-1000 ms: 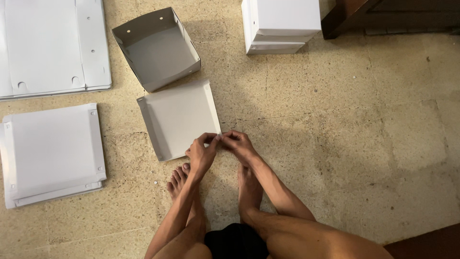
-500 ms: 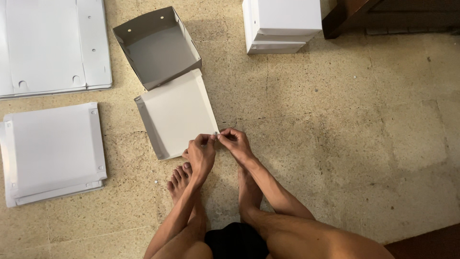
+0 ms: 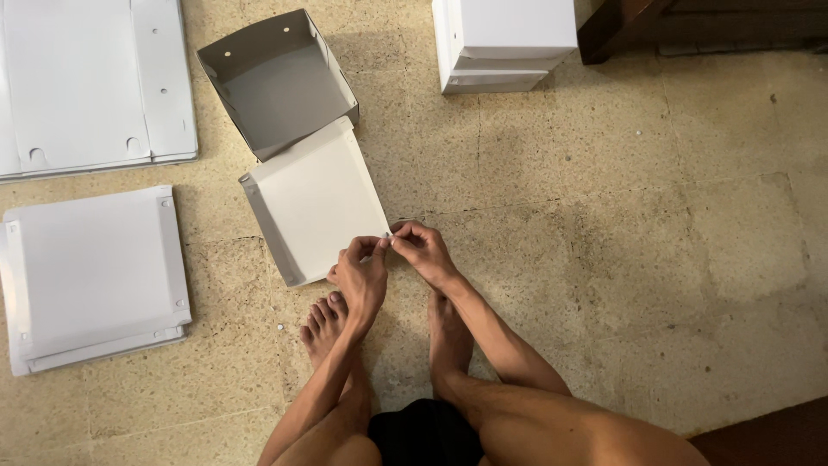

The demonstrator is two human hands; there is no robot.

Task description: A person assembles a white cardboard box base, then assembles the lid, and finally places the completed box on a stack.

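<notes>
Pinching at the near right corner of a white folded cardboard panel, the left hand and the right hand meet fingertip to fingertip, with a tiny white piece caught between them; what that piece is cannot be told at this size. Both hands are closed in a fine pinch, thumbs against forefingers, right at the panel's corner. The panel lies flat on the stone floor, just beyond the person's bare feet, with one raised flap along its left edge. Touching its far edge sits an open grey-white box, tilted, with small holes in its walls. On the left side, a flat white lid-like panel with folded rims lies near, well apart from the hands, and a larger flat white sheet with notches and holes lies beyond it. At the far edge, right of the open box, stands a closed white box. A dark wooden piece of furniture fills the far right corner. A small pale speck lies on the floor left of the feet.
</notes>
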